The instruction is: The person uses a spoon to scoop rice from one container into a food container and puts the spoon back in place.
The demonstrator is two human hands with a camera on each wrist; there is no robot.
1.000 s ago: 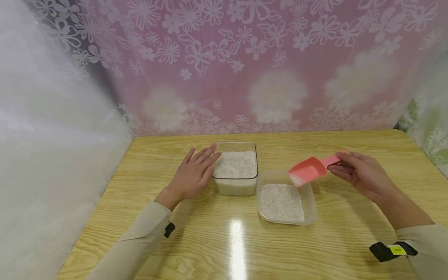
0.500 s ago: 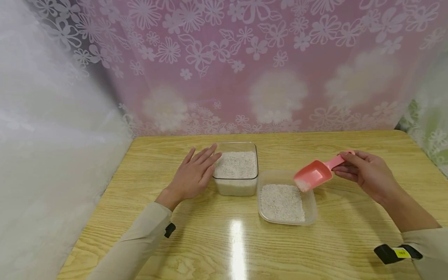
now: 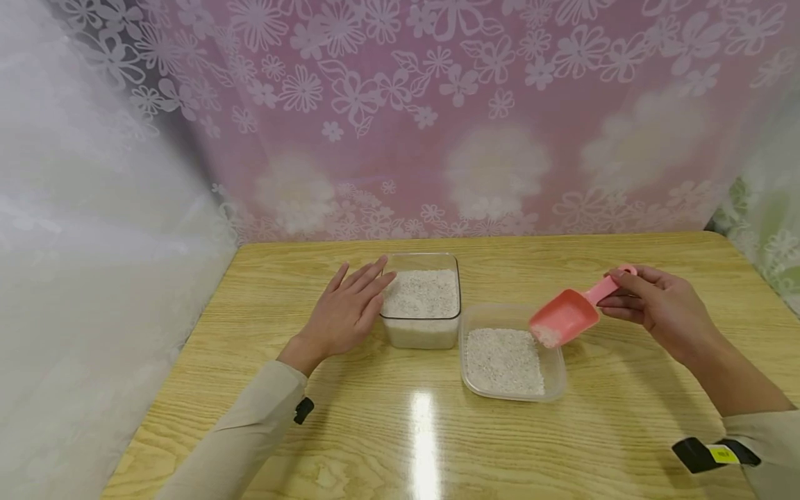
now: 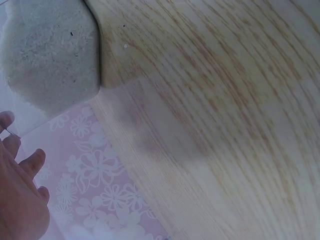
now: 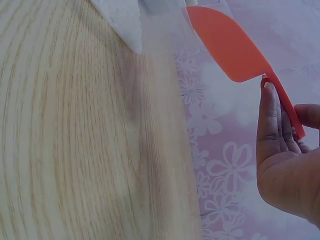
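Observation:
A pink scoop (image 3: 565, 317) with a little rice at its lip is tilted over the right rim of a low plastic tub (image 3: 555, 378). My right hand (image 3: 671, 316) pinches the scoop's handle between thumb and fingers; the right wrist view shows the scoop (image 5: 227, 45) from its side. A layer of rice (image 3: 503, 360) covers the tub's floor. Left of the tub stands a taller clear container (image 3: 420, 335), partly filled with rice (image 3: 425, 292). With fingers spread and fairly straight, my left hand (image 3: 344, 312) rests on that container's left rim.
Both containers stand close together on a wood-grain table (image 3: 350, 437). A pink floral curtain (image 3: 400, 139) hangs behind the table's back edge. White sheeting (image 3: 106, 278) hangs along the left side.
The scoop and my right hand have shifted right and the scoop has turned slightly, its lip moving toward the tub's right rim. My left hand and both containers have stayed put.

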